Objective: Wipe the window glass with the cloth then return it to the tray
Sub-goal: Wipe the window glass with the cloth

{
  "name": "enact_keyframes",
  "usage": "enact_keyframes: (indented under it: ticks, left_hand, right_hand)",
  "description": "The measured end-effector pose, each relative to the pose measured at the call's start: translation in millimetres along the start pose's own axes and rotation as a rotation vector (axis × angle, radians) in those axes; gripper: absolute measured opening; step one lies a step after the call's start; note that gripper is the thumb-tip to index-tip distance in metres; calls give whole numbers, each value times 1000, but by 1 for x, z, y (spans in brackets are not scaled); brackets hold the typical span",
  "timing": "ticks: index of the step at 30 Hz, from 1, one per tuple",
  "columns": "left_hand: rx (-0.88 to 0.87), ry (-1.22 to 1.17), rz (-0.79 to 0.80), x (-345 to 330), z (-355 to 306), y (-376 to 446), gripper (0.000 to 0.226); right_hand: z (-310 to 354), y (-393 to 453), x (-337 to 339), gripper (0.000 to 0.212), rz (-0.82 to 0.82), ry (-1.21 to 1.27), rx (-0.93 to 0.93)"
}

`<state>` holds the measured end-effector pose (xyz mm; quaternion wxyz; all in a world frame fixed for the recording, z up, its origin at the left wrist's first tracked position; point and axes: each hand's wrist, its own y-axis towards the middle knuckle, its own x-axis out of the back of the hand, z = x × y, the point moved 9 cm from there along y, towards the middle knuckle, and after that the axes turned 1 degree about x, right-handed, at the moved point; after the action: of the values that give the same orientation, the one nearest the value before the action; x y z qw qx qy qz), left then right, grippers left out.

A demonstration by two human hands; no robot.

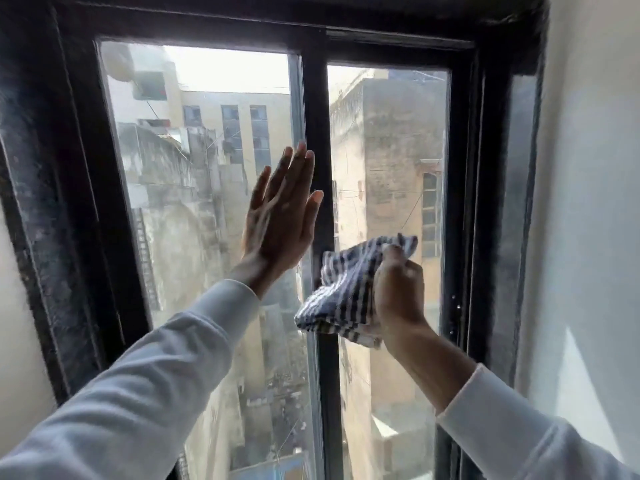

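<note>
We are bunching the blue-and-white striped cloth (349,289) in our right hand (398,292) just right of the black centre window bar (317,133), while our flat, empty left hand (280,216) is bracing left of it.

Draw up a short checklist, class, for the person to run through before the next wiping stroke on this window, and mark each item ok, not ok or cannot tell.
1. Cloth in hand: ok. The right hand grips the striped cloth.
2. Cloth against the glass: cannot tell. It is bunched in front of the centre bar and the right pane; contact is not visible.
3. Other hand out of the cloth's way: ok. The left hand is open and flat at the left pane, above and left of the cloth.
4. Glass clean: not ok. Both panes look hazy.
5. Tray ready for the cloth: cannot tell. No tray is in view.
</note>
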<state>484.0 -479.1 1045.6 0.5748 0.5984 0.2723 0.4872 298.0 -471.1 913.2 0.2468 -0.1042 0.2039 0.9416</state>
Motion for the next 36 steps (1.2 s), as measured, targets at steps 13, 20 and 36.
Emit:
enact_keyframes:
  ticks: [13,20,36]
  left_hand:
    - [26,294,-27,-56,-22,2,66]
    - [15,354,-101,-61,-18,0,65]
    - [-20,346,-105,-68,-16,1,65]
  right_hand:
    - [-77,58,-33,58,282,-982,944]
    - [-47,134,-11,65,-62,-931,923]
    - [-156,51,7,82,-177,-763,578]
